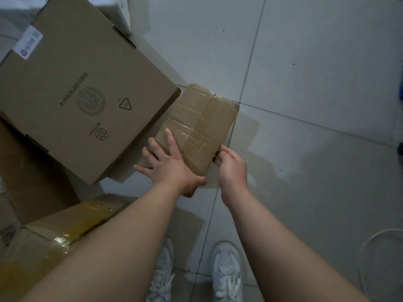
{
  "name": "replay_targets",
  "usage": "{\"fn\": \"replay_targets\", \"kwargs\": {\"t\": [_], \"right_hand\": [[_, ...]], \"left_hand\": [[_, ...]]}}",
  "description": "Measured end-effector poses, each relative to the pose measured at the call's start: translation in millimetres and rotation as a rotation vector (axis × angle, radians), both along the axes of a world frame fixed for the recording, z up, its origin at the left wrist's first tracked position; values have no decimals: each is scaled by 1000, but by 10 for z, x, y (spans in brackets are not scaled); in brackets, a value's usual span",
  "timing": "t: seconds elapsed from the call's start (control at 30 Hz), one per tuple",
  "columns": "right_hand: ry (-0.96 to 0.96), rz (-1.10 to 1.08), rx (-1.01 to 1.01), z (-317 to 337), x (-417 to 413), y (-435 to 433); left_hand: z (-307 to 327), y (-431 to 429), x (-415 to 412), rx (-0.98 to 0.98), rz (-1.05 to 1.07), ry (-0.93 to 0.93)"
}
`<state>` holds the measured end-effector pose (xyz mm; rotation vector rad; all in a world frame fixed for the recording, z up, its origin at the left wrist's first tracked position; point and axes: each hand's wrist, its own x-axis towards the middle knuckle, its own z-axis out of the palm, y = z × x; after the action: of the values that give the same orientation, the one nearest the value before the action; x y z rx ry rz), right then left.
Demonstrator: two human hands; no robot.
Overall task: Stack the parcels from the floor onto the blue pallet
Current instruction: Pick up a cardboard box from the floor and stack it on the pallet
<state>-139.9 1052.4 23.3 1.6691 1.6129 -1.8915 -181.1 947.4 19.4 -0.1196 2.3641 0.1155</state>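
A small brown cardboard parcel (200,125), wrapped in clear tape, lies on the grey tiled floor in the middle of the view. My left hand (169,163) lies on its near left corner with fingers spread straight over the top and the thumb at the near edge. My right hand (231,165) has curled fingers hooked on the parcel's near right edge. A large printed carton (72,83) stands tight against the parcel's left side. The blue pallet is out of view.
A taped parcel with yellowish tape (54,238) sits at the lower left beside another brown box (28,177). My white shoes (226,273) stand on the tiles below. A white cable loop (370,253) lies at the lower right. A blue edge (400,90) shows at far right.
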Motion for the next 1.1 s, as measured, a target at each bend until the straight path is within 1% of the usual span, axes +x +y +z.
{"fn": "replay_targets", "kwargs": {"t": [0.07,0.13,0.2,0.33,0.43,0.57,0.7,0.77,0.93,1.1], "right_hand": [[16,43,11,-36,22,50],[5,126,63,-93,39,113],[-48,242,116,-157,43,177],[-234,390,91,-231,104,320],[-242,419,66,-368,215,414],[-191,443,13,-541,257,452],[-80,370,-28,-557,247,412],[-69,341,-18,-473,256,381],[-62,353,58,121,302,317],[-26,443,113,975,97,254]], "left_hand": [[15,-56,-15,16,-10,14],[46,-151,-60,105,16,-11],[95,-226,-89,263,137,-82],[75,-297,-47,543,457,-242],[-24,-299,-8,683,597,-270],[-213,-310,33,670,641,-179],[-294,-302,84,628,602,-131],[-230,-288,110,623,601,-120],[332,-302,191,670,623,-106],[1176,-402,157,703,684,-36]]}}
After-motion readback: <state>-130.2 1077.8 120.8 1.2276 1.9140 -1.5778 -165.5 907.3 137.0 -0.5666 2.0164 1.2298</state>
